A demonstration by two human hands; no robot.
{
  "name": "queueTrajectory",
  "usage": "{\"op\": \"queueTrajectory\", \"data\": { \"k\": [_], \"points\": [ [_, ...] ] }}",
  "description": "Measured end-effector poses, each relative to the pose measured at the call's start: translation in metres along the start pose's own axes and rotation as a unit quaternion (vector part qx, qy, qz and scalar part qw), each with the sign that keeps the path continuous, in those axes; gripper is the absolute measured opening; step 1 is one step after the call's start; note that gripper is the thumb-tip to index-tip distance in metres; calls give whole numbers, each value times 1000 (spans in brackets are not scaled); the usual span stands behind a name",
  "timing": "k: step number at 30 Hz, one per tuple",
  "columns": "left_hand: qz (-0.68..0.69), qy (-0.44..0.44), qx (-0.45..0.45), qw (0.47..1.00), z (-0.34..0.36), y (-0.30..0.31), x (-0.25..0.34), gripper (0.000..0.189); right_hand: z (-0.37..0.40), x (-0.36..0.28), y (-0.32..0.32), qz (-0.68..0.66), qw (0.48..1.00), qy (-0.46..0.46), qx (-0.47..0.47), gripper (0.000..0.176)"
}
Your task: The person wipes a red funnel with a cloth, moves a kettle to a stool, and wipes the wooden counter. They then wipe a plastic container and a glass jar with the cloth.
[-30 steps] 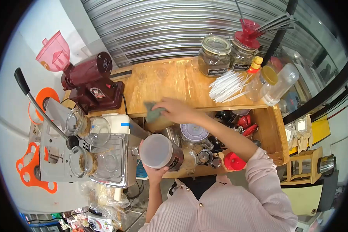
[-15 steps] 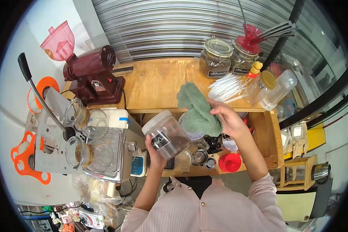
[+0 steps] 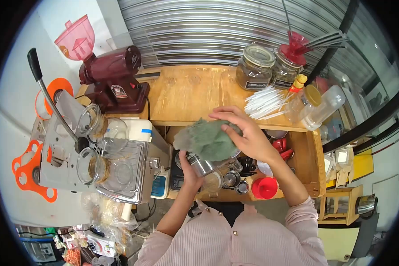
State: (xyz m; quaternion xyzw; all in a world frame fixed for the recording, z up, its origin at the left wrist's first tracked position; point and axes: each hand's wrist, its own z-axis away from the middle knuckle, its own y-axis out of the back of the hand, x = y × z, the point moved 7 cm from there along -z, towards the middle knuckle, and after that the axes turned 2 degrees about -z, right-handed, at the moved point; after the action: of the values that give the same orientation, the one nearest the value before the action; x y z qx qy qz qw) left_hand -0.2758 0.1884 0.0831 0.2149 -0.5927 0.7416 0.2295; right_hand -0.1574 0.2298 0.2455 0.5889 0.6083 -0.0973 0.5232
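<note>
A clear jar [image 3: 202,165] with a dark label is tilted over the lower shelf, its upper part covered by a green cloth [image 3: 213,141]. My left hand [image 3: 189,173] grips the jar from its left side near the base. My right hand [image 3: 248,135] is on the cloth with its fingers curved over the top edge, pressing it against the jar. The jar's lid end is hidden under the cloth. Just right of the jar, small metal cups [image 3: 231,178] and a red cup [image 3: 264,188] stand on the shelf.
On the left are a maroon grinder [image 3: 115,80] and an espresso machine [image 3: 137,177] with glass servers [image 3: 91,166] on it. Lidded jars [image 3: 255,66], white straws [image 3: 266,103] and a gold-lidded jar [image 3: 303,104] stand on the wooden counter [image 3: 186,95] at the right.
My right hand has moved left and brought the cloth down over the jar. The view has shifted slightly, and the jar is now mostly covered.
</note>
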Motion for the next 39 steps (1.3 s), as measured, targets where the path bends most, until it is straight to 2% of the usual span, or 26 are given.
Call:
{"op": "queueTrajectory", "data": {
  "k": [3,6,7,9,12,13,16,19,22,25,28,29,32,33,35,39],
  "points": [
    [-3,-17,50,999,3,2,7,62,1,1,2,56,997,-43,-26,30],
    [-25,-27,22,999,3,-1,7,61,8,-29,-4,281,955,77,61,31],
    [-41,-33,34,998,5,-5,8,61,13,-26,-14,143,986,69,46,35],
    [-73,-44,59,995,10,-14,10,61,19,-30,-40,95,992,70,35,34],
    [-95,-113,-55,987,7,-18,22,60,37,-28,-56,116,987,108,-13,34],
    [-6,-43,-39,998,-2,-12,23,60,44,-25,-62,116,984,129,-47,35],
    [-98,-76,-27,992,2,-11,27,58,46,-8,-55,86,989,123,0,41],
    [-84,-70,5,994,4,-8,16,56,32,10,-29,-104,990,-28,90,47],
    [-75,-70,34,994,10,-16,21,57,30,7,-20,-94,993,-33,55,54],
    [-46,-60,44,996,11,-25,31,55,33,1,-11,-25,999,-29,25,50],
    [-48,-77,16,996,3,-18,32,60,29,10,-3,-36,999,-24,-10,44],
    [-45,-82,18,995,4,-18,30,59,27,10,2,-44,999,-13,19,28],
    [-13,-63,31,997,5,-22,23,59,22,21,8,-223,966,-119,53,22],
    [-12,-51,26,998,3,-20,19,59,18,17,11,-212,967,-131,58,29],
    [-9,-28,17,999,0,-11,10,60,7,-3,18,-206,970,-112,58,31],
    [-22,-35,23,999,6,-16,9,54,-6,-21,11,-231,959,-162,-11,38]
  ]
}}
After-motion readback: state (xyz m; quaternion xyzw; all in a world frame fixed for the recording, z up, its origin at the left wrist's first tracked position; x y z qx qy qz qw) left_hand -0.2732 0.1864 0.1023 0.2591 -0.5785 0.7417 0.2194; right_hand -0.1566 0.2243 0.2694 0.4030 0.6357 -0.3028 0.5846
